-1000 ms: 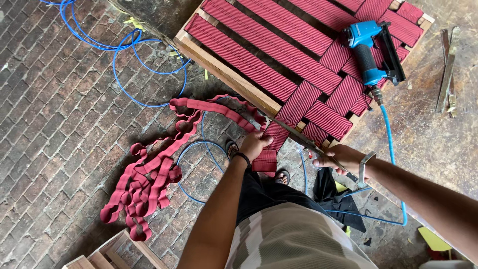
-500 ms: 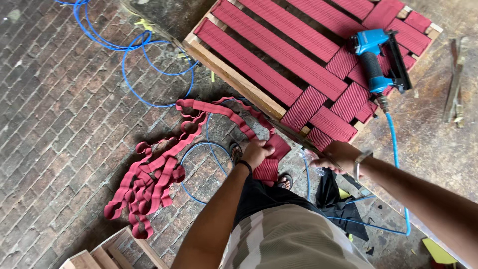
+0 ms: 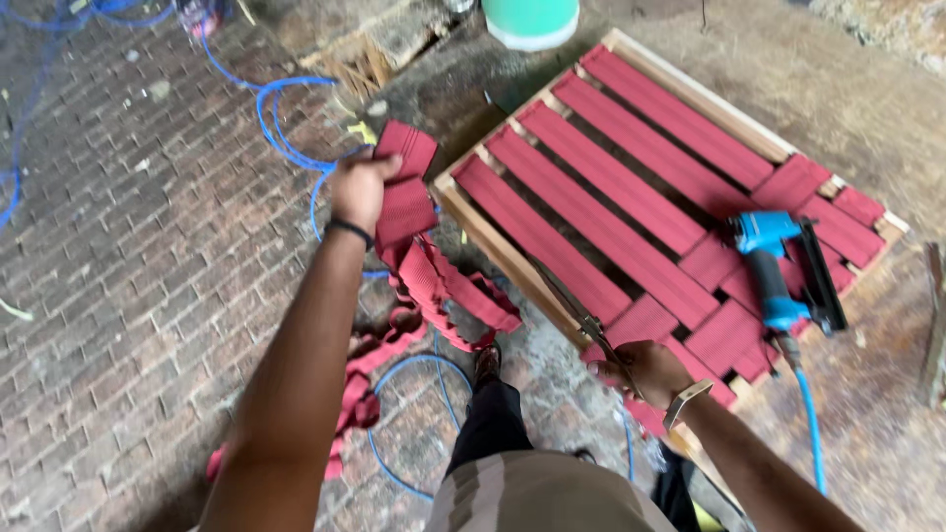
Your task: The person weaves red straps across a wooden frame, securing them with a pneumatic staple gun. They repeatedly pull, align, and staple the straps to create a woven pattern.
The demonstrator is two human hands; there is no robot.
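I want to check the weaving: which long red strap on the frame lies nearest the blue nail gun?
The long strap along the frame's far edge; its lower end comes closest to the nail gun.

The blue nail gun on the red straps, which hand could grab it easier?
Probably the right hand: it sits near the blue nail gun, though it holds scissors. The left hand is farther off, gripping red webbing.

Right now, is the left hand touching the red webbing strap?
Touching. The head view shows the left hand closed around the red webbing strap, lifting its end while the rest trails to the floor.
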